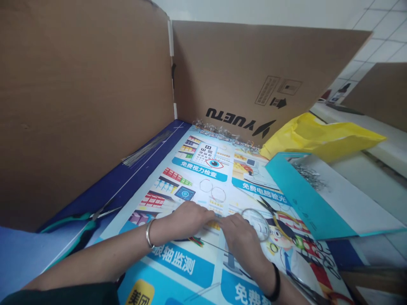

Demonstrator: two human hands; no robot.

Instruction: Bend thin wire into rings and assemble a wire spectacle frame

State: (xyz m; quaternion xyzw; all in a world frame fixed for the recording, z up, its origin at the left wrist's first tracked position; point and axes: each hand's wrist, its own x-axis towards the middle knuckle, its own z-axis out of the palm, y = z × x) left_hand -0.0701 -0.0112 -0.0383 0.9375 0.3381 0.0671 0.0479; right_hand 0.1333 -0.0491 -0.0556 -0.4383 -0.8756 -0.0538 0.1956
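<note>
Pinching close over the printed sheet point(174, 284), with left hand point(187, 218) and right hand point(243, 235) nearly meeting, fingertips closed; cannot tell for sure what, if anything, between them, perhaps a fine wire. Probably midway through one small piece, judging by the pinch. Just beyond the grip, two thin rings point(212, 187), looking already shaped. Beside it to the right, a larger coil point(252, 209), then scissors point(269, 205); well to the left, teal-handled pliers point(89, 226). Farther left, straight strands point(148, 148), seemingly unworked. Farther right, an open box point(305, 207) with many metallic bits point(310, 176); farthest ahead, a tangled heap point(219, 129). Impossible to count either finished or remaining.
</note>
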